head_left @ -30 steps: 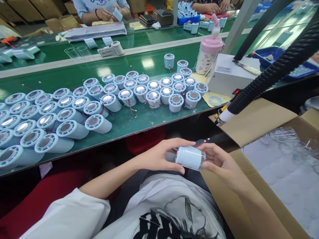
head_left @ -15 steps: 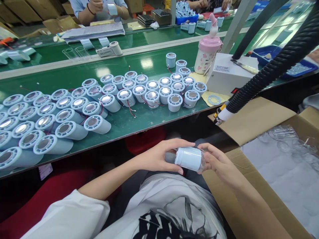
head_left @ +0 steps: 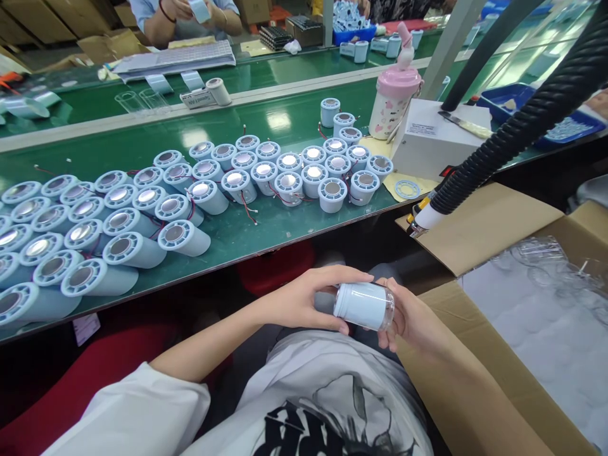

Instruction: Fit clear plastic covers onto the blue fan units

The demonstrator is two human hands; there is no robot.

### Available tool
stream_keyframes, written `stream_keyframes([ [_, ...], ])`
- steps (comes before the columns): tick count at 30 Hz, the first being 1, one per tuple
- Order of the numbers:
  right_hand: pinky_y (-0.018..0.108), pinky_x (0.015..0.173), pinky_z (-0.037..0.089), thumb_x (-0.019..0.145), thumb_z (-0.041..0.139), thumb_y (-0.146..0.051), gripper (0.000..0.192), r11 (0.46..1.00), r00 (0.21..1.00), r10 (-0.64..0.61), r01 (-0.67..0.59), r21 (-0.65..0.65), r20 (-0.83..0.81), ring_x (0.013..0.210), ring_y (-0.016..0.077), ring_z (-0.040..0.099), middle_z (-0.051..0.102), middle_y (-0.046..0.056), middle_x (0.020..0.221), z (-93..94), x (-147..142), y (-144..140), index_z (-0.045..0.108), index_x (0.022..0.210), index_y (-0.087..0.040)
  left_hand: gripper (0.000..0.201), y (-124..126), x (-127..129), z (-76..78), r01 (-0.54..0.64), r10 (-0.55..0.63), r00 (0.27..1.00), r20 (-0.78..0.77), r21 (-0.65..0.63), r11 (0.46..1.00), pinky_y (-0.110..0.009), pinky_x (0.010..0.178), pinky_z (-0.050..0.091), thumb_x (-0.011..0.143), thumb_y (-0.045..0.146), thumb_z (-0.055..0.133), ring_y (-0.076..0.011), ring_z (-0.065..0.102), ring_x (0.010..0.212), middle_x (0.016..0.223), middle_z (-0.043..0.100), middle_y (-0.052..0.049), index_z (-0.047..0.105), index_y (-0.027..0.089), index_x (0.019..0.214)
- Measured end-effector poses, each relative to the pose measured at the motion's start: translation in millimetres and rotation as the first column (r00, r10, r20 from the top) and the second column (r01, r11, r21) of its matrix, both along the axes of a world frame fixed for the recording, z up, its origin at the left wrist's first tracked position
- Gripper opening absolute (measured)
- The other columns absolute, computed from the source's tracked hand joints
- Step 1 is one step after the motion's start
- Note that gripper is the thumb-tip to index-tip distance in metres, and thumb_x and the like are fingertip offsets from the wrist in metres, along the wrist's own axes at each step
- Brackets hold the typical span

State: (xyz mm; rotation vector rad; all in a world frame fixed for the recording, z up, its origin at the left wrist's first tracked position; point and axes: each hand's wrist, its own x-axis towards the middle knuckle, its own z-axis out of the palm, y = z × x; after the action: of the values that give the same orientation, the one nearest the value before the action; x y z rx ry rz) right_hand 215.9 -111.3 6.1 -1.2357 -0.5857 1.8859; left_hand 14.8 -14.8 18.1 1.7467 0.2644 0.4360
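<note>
Above my lap I hold a light blue cylindrical housing (head_left: 363,305) with a clear plastic sleeve around it, tilted nearly on its side. My left hand (head_left: 316,297) grips its left end between thumb and fingers. At the other end my right hand (head_left: 408,313) has its fingers against the clear sleeve; part of these fingers is hidden behind it. On the bench ahead stand several similar blue cylindrical housings (head_left: 287,183) with round metallic discs in their tops. Thin red and dark wires trail from some of them.
A green bench (head_left: 266,225) runs across in front. Right of the housings stand a pink-lidded cup (head_left: 392,101), a white box (head_left: 420,139) and a black ribbed hose (head_left: 517,123). An open carton (head_left: 513,361) with clear plastic pieces is at my right. Across the bench, a person (head_left: 185,22) handles a blue part.
My right hand has shifted around the sleeve's end, and the clear rim shows more plainly. My left hand keeps its grip. The person across has raised the blue part to the left.
</note>
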Motion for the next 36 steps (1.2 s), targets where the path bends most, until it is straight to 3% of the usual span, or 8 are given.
stream_keyframes([
  [6, 0.012, 0.026, 0.037, 0.101, 0.014, -0.046, 0.058, 0.98, 0.988, 0.053, -0.079, -0.184, -0.142, 0.03, 0.0103, 0.056, 0.066, 0.008, 0.052, 0.0, -1.1, 2.8, 0.059, 0.084, -0.013, 0.074, 1.0, 0.5, -5.1, 0.008, -0.007, 0.999, 0.039, -0.016, 1.0, -0.037, 0.106, 0.044, 0.069, 0.02, 0.081, -0.0266, 0.046, 0.132, 0.142, 0.049, -0.011, 0.051, 0.029, 0.136],
  [15, 0.009, 0.026, 0.032, 0.101, 0.006, -0.05, 0.075, 0.954, 0.979, 0.113, -0.154, -0.256, -0.168, 0.028, 0.0057, 0.052, 0.062, 0.005, 0.049, 3.3, -2.2, 4.0, 0.06, 0.065, -0.012, 0.064, -3.5, 1.7, -0.5, -0.033, 0.034, 0.999, 0.009, -0.034, 0.999, -0.033, 0.093, 0.052, 0.072, 0.021, 0.079, -0.0262, 0.052, 0.124, 0.133, 0.053, -0.011, 0.055, 0.027, 0.131],
  [20, 0.019, 0.038, 0.049, 0.099, 0.03, -0.041, 0.042, 0.993, 0.958, -0.014, -0.019, 0.113, 0.285, 0.043, 0.0129, 0.061, 0.065, 0.004, 0.062, -8.5, -0.8, -6.5, 0.059, 0.084, -0.016, 0.066, -8.0, -0.6, 6.4, -0.112, 0.084, 0.983, -0.162, -0.172, 0.979, -0.034, 0.089, 0.055, 0.077, 0.026, 0.074, -0.0224, 0.06, 0.108, 0.127, 0.055, -0.011, 0.047, 0.023, 0.136],
  [22, 0.03, 0.067, 0.06, 0.093, 0.046, -0.024, 0.02, 0.891, 0.847, -0.208, -0.042, 0.451, 0.489, 0.082, 0.019, 0.07, 0.069, 0.009, 0.101, -13.0, 2.4, -12.1, 0.055, 0.111, -0.02, 0.066, -8.4, -1.8, 7.3, -0.13, 0.085, 0.976, -0.201, -0.22, 0.967, -0.034, 0.088, 0.055, 0.078, 0.028, 0.073, -0.0216, 0.062, 0.105, 0.126, 0.055, -0.011, 0.045, 0.023, 0.137],
  [24, 0.041, 0.097, 0.05, 0.088, 0.052, -0.011, 0.046, 0.685, 0.753, -0.337, -0.216, 0.696, 0.565, 0.121, 0.0231, 0.055, 0.049, 0.008, 0.14, -16.1, 5.9, -16.1, 0.046, 0.129, -0.03, 0.066, -7.8, -2.7, 7.5, -0.133, 0.076, 0.973, -0.219, -0.258, 0.957, -0.034, 0.085, 0.056, 0.078, 0.029, 0.073, -0.0211, 0.062, 0.101, 0.124, 0.056, -0.01, 0.044, 0.023, 0.137],
  [27, 0.047, 0.11, 0.038, 0.086, 0.058, -0.005, 0.057, 0.511, 0.731, -0.323, -0.4, 0.761, 0.601, 0.136, 0.025, 0.039, 0.039, 0.002, 0.15, -17.8, 9.0, -17.8, 0.047, 0.131, -0.037, 0.066, -5.9, -3.1, 8.0, -0.1, 0.028, 0.972, -0.235, -0.302, 0.948, -0.033, 0.078, 0.057, 0.08, 0.032, 0.071, -0.0202, 0.065, 0.094, 0.118, 0.06, -0.01, 0.042, 0.024, 0.139],
  [32, 0.037, 0.094, 0.054, 0.087, 0.065, -0.024, 0.047, 0.812, 0.946, -0.101, -0.101, 0.575, 0.309, 0.117, 0.0234, 0.06, 0.06, 0.004, 0.132, -14.3, 6.6, -17.1, 0.052, 0.13, -0.036, 0.073, -4.2, -4.5, 9.6, -0.048, 0.011, 0.99, -0.139, -0.267, 0.962, -0.038, 0.099, 0.049, 0.075, 0.021, 0.076, -0.0255, 0.056, 0.119, 0.137, 0.052, -0.01, 0.044, 0.027, 0.14],
  [36, 0.027, 0.073, 0.059, 0.08, 0.072, -0.026, 0.045, 0.877, 0.973, -0.094, -0.019, 0.479, 0.21, 0.088, 0.0191, 0.069, 0.072, -0.001, 0.103, -11.7, 7.1, -18.2, 0.062, 0.12, -0.043, 0.07, -6.7, -5.5, 7.4, -0.019, -0.026, 0.994, -0.108, -0.4, 0.916, -0.041, 0.104, 0.045, 0.081, 0.014, 0.068, -0.024, 0.055, 0.121, 0.137, 0.052, -0.012, 0.038, 0.022, 0.144],
])
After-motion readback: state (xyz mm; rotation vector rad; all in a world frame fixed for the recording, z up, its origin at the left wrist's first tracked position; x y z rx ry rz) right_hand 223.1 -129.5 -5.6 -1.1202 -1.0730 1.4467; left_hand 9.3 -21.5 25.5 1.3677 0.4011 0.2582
